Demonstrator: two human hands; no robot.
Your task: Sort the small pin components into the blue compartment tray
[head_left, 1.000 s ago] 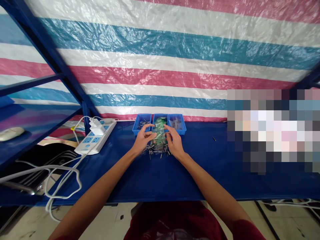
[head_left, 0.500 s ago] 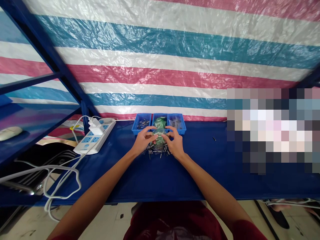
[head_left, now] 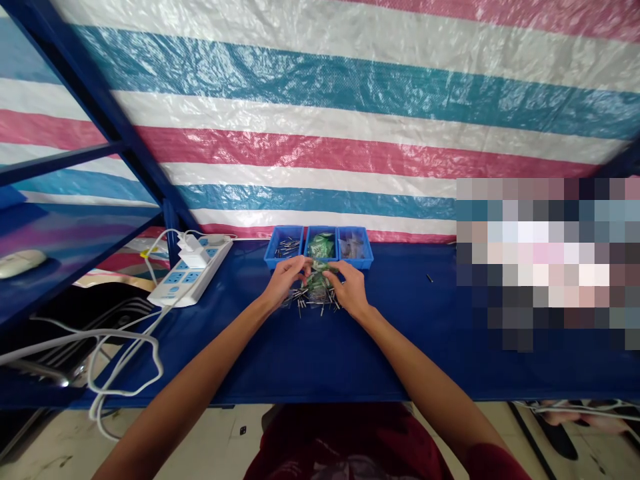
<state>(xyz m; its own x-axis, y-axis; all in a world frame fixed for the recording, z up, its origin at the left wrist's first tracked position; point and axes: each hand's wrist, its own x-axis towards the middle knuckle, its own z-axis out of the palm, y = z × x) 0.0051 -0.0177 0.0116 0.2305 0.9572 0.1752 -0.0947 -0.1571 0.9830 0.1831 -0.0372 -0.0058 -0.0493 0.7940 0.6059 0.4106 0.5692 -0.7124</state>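
Over a pile on the blue table, my left hand [head_left: 286, 281] and my right hand [head_left: 351, 285] face each other with fingers bent inward. Between the fingertips is a small green plastic packet [head_left: 320, 266], pinched at its right side by my right hand. My left fingers are curled against its left side; their exact hold is partly hidden. Below the hands lie more green packets [head_left: 317, 281], clear bags and scattered thin metal pins [head_left: 301, 303]. Just behind stand three blue bins: the left bin [head_left: 271, 261] holds metal pins, the middle one green packets [head_left: 323, 247], the right one greyish clear bags [head_left: 353, 247].
A white power strip [head_left: 195, 270] with plugs and loose white cables [head_left: 125, 363] lies at the left. One dark pin [head_left: 429, 278] rests on the table [head_left: 400, 320] to the right. A blurred-out area covers the far right. A striped sheet [head_left: 320, 120] hangs behind.
My left fingers have drawn down and toward me, curling more. The middle bin's green packets show more fully now. The packet between my hands has shifted slightly.
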